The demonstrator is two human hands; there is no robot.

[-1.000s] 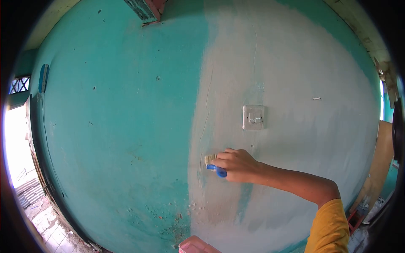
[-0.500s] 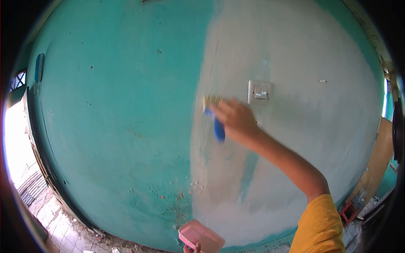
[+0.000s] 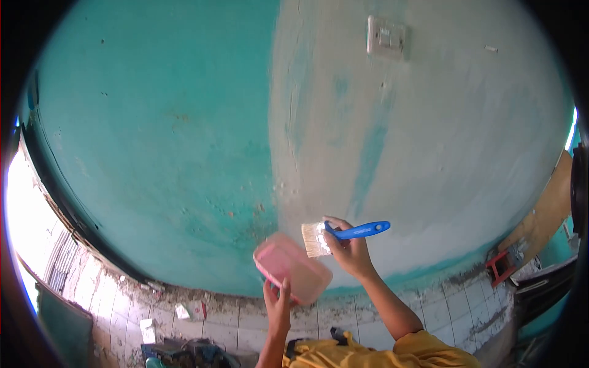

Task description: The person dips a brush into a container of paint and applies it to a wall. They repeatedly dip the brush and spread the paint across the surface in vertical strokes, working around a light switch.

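Note:
My right hand (image 3: 350, 248) grips a paintbrush (image 3: 363, 230) with a blue handle and pale bristles. The brush lies nearly level, bristles to the left, just above the right side of a pink plastic tub (image 3: 319, 277). Fingers and thumb of my left hand (image 3: 279, 303) hold that tub by its near left edge, tilted so its inside shows. Behind both hands stands the wall (image 3: 184, 153), turquoise on the left and coated greyish white on the right, with turquoise streaks showing through.
A light switch (image 3: 386, 38) is fixed high on the coated part. Tiled floor (image 3: 331, 316) with debris runs along the wall's foot. A red stool-like object (image 3: 500, 267) and a brown board (image 3: 546, 205) are at right. A bright doorway (image 3: 34, 214) opens at left.
My right hand has brought the paintbrush down from the wall to beside the tub. The view has tilted downward, so more floor and my left hand show.

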